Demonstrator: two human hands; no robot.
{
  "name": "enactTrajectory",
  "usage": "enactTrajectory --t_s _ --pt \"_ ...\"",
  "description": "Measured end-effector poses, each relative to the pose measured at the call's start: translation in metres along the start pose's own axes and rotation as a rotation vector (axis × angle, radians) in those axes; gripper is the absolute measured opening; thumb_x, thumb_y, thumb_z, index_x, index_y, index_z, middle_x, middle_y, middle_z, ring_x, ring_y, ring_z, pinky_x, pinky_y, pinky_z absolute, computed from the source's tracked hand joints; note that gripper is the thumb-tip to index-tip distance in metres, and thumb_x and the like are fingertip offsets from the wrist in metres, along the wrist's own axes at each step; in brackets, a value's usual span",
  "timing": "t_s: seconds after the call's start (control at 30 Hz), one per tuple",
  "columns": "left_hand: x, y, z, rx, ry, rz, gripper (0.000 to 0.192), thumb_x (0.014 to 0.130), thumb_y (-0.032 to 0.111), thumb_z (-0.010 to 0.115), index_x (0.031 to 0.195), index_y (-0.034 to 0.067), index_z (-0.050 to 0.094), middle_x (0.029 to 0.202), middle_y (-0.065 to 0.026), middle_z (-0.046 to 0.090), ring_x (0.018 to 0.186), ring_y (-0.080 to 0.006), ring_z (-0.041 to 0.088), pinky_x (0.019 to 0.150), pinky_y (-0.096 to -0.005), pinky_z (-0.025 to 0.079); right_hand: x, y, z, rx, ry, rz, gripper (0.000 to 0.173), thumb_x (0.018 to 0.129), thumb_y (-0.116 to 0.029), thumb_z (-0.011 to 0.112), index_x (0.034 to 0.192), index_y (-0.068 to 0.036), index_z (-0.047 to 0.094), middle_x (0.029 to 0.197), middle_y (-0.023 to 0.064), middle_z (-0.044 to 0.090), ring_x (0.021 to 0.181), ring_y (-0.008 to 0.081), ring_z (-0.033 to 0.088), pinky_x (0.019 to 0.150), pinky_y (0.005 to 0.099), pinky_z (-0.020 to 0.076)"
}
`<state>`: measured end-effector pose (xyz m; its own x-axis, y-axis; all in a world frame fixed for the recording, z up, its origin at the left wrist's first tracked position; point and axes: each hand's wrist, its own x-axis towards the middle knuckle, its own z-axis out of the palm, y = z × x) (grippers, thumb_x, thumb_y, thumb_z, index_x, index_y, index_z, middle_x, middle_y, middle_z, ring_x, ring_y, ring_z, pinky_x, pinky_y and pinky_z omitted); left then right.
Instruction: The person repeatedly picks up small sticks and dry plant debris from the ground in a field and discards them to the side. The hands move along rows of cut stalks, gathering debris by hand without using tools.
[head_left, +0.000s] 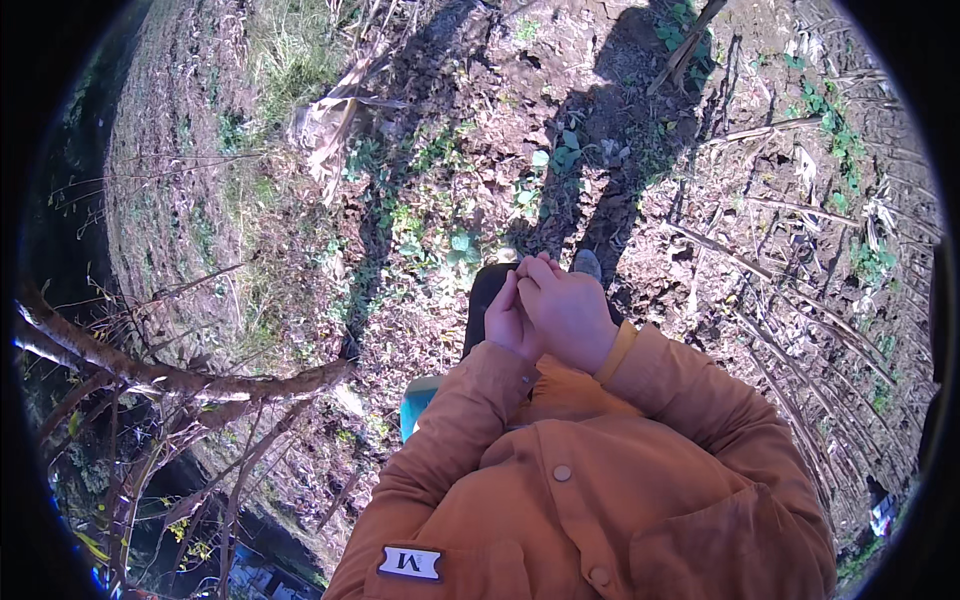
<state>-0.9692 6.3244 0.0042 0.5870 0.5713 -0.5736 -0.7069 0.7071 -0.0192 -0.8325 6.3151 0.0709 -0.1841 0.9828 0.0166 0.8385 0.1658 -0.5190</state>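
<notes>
In front of my waist, my left hand (512, 319) and my right hand (570, 304) are pressed together. The right one lies partly over the left, with the fingers curled against each other. Anything between them is hidden, so I cannot tell whether they hold something. Both arms are in the orange-brown sleeves of a button-front jacket (555, 510), and a yellow inner cuff (618, 349) shows at my right wrist. Below the hands appear a black trouser leg (482, 304) and the tip of a grey shoe (587, 262).
A thick curved tree trunk (187, 384) with thin bare twigs leans in from the left. Behind my left forearm shows part of a teal object (415, 401). Dry stalks (817, 322) cover the right side. Leaf litter and low green plants (463, 244) lie ahead.
</notes>
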Motion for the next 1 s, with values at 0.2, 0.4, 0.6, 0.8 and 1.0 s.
enactTrajectory --t_s 0.2,0.4,0.6,0.8,1.0 --pt "0.055 0.061 0.022 -0.02 -0.024 0.008 0.044 0.113 0.033 0.039 0.141 0.004 0.055 0.143 -0.0123 0.058 0.134 -0.0267 0.054 0.118 -0.0428 0.04 0.085 0.017 0.012 -0.048 -0.072 0.051 0.014 0.083 -0.013 0.067 0.096 -0.006 0.065 0.098 0.0075 0.062 0.068 0.0238 0.068 0.056 0.0365 0.0539" --pt "0.135 0.185 0.025 0.065 -0.016 0.057 0.042 0.113 0.033 0.039 0.141 0.006 0.056 0.139 -0.0106 0.06 0.13 -0.0233 0.056 0.114 -0.0416 0.043 0.224 0.038 0.059 0.033 0.003 0.027 0.013 0.084 -0.014 0.07 0.092 -0.007 0.063 0.091 0.0077 0.059 0.06 0.0255 0.066 0.054 0.0356 0.0548" --pt "0.168 0.301 0.025 0.059 0.118 0.179 0.044 0.113 0.028 0.036 0.149 0.007 0.05 0.15 -0.0103 0.055 0.14 -0.0276 0.05 0.121 -0.0446 0.038 0.357 0.023 0.1 0.081 -0.007 -0.155 0.016 0.081 -0.012 0.067 0.094 -0.003 0.066 0.096 0.009 0.062 0.071 0.0213 0.069 0.056 0.0332 0.0546" --pt "0.194 0.368 0.039 -0.059 0.03 0.317 0.042 0.11 0.03 0.046 0.145 0.008 0.052 0.144 -0.0107 0.058 0.136 -0.0269 0.053 0.118 -0.0439 0.04 0.45 0.012 0.11 0.084 -0.136 -0.26 0.021 0.085 -0.014 0.065 0.1 0.001 0.068 0.107 0.0118 0.064 0.078 0.0226 0.071 0.058 0.0339 0.0554" --pt "0.202 0.419 0.097 -0.099 -0.018 0.517 0.045 0.113 0.029 0.04 0.153 0.008 0.044 0.143 -0.0085 0.058 0.136 -0.0251 0.052 0.12 -0.0427 0.038 0.537 0.004 0.078 0.296 -0.069 -0.437 0.023 0.086 -0.012 0.063 0.104 0.002 0.067 0.11 0.0154 0.065 0.072 0.0252 0.07 0.056 0.036 0.0565"
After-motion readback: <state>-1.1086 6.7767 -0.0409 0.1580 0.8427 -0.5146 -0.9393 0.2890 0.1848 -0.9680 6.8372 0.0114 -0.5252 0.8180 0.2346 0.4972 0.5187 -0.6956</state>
